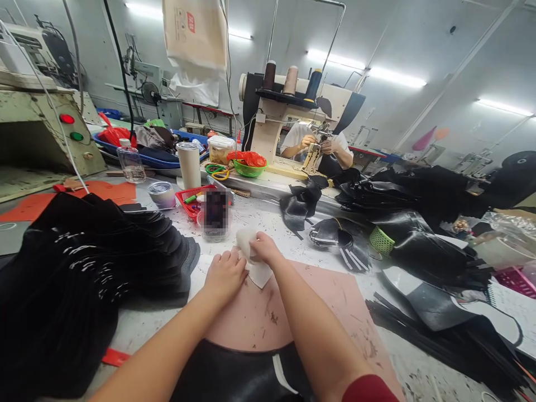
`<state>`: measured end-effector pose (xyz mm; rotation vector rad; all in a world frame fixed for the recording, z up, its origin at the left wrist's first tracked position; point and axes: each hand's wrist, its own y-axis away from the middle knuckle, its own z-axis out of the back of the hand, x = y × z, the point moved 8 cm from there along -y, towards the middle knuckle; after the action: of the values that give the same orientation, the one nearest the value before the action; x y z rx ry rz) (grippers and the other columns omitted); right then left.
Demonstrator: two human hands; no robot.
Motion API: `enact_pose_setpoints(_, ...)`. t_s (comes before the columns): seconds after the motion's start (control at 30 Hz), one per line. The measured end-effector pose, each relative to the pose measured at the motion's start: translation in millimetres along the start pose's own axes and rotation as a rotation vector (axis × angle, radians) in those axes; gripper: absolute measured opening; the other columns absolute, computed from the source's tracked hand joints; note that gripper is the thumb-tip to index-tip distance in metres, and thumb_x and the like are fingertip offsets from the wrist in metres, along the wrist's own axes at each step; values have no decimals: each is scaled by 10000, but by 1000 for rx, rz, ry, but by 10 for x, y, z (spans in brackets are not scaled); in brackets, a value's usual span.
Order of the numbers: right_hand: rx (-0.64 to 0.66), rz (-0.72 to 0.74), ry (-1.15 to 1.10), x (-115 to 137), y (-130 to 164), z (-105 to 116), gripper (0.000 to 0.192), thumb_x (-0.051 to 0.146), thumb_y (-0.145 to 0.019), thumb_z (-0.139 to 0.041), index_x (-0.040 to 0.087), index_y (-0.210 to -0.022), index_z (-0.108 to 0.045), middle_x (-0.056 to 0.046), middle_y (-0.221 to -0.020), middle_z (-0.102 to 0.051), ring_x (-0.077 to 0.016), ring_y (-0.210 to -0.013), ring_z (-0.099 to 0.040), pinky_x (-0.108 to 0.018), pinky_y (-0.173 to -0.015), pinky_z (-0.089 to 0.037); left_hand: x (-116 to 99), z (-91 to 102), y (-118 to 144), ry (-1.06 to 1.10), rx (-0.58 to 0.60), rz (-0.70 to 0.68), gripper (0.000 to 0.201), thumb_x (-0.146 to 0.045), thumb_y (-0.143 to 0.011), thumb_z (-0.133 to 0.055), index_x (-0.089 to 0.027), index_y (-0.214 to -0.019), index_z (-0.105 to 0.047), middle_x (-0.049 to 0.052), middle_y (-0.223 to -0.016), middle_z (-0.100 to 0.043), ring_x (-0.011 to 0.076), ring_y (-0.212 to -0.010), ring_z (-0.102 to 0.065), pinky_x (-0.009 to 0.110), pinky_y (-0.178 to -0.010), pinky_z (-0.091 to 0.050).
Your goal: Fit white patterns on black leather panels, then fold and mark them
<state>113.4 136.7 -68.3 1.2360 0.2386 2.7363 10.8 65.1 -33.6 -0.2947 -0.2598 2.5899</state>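
My right hand point(266, 249) is closed on a whitish, curled sheet point(246, 239), its thumb and fingers pinching the edge. A pointed pale piece point(260, 274) lies below it; I cannot tell whether the two are one. My left hand point(226, 272) rests palm down just left of it, fingers close together and bent a little, their tips at the pale piece's edge. Both hands are over a scuffed pink board point(268, 318). Nearest me, a glossy black piece point(234, 371) with a white strip point(281, 371) overlaps the board's edge.
A tall stack of black pieces point(104, 262) stands at left. Beyond my hands are a clear plastic box point(215, 230), a red basket point(186, 204) and a cream tumbler point(189, 167). More black pieces point(435, 301) cover the right. Another person point(337, 142) works behind a sewing machine point(268, 125).
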Motion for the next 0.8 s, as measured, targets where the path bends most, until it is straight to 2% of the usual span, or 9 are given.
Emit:
enact_pose_setpoints(0.1, -78, -44, -72, -78, -6, 144, 286, 313, -863, -511, 155, -1102, -522, -67, -1094, -555, -181, -915, -571, -382, -770, -491, -34, -14, -9, -82, 8, -61, 191, -195, -806, -470, -151, -890, -636, 157, -1186, -551, 283, -1047, -496, 420, -837, -349)
enact_pose_setpoints(0.27, -331, -109, -195, -270, 98, 546, 279, 315, -863, -509, 162, -1096, -528, -68, -1107, -551, -184, -932, -564, -389, -788, -483, -51, 0, -32, -148, 6, -76, 194, -206, -817, -478, -151, -877, -655, 148, -1193, -545, 283, -1076, -473, 421, -845, -337)
enact_pose_setpoints(0.37, -523, -157, -303, -424, 196, 926, 277, 321, -864, -505, 171, -1096, -530, -65, -1114, -549, -187, -933, -564, -384, -788, -485, -56, 11, -55, -139, 10, -66, 196, -251, -824, -488, -169, -858, -663, 129, -1180, -552, 282, -1069, -466, 421, -842, -333)
enact_pose_setpoints(0.47, -710, -178, -423, -531, 333, 1426, 292, 319, -866, -504, 160, -1110, -515, -67, -1103, -548, -184, -918, -568, -380, -767, -491, -45, 32, -92, -92, 21, -53, 181, -251, -815, -506, -168, -829, -666, 121, -1100, -585, 271, -1034, -474, 407, -826, -340)
enact_pose_setpoints(0.57, -790, -111, -536, -498, 533, 1789, 210, 292, -847, -524, 134, -981, -552, -31, -922, -596, -133, -746, -585, -302, -662, -500, -7, 95, -140, -15, 23, 3, 143, -207, -788, -533, -147, -779, -662, 126, -968, -612, 266, -948, -509, 387, -764, -368)
enact_pose_setpoints(0.6, -789, -76, -565, -458, 618, 1824, 169, 282, -815, -552, 133, -892, -566, -7, -820, -602, -117, -665, -572, -275, -615, -492, -6, 130, -155, 18, 17, 28, 133, -198, -779, -538, -140, -759, -656, 128, -934, -613, 266, -920, -519, 382, -742, -377)
enact_pose_setpoints(0.67, -751, -5, -605, -355, 806, 1736, 136, 266, -712, -617, 146, -705, -553, 35, -627, -566, -102, -537, -519, -247, -532, -462, -55, 220, -178, 102, -10, 69, 127, -207, -779, -537, -135, -756, -639, 116, -891, -610, 251, -875, -533, 366, -725, -392)
enact_pose_setpoints(0.73, -677, 55, -627, -243, 988, 1472, 174, 267, -618, -654, 164, -582, -518, 49, -516, -517, -104, -485, -476, -243, -480, -433, -179, 325, -190, 205, -54, 80, 144, -255, -792, -528, -143, -814, -615, 88, -893, -604, 217, -862, -539, 334, -741, -402)
enact_pose_setpoints(0.8, -573, 113, -655, -136, 1131, 1137, 184, 292, -585, -648, 173, -553, -512, 44, -495, -508, -109, -482, -466, -240, -453, -417, -325, 425, -186, 309, -94, 76, 178, -304, -785, -538, -155, -867, -589, 63, -911, -600, 191, -866, -539, 301, -751, -404)
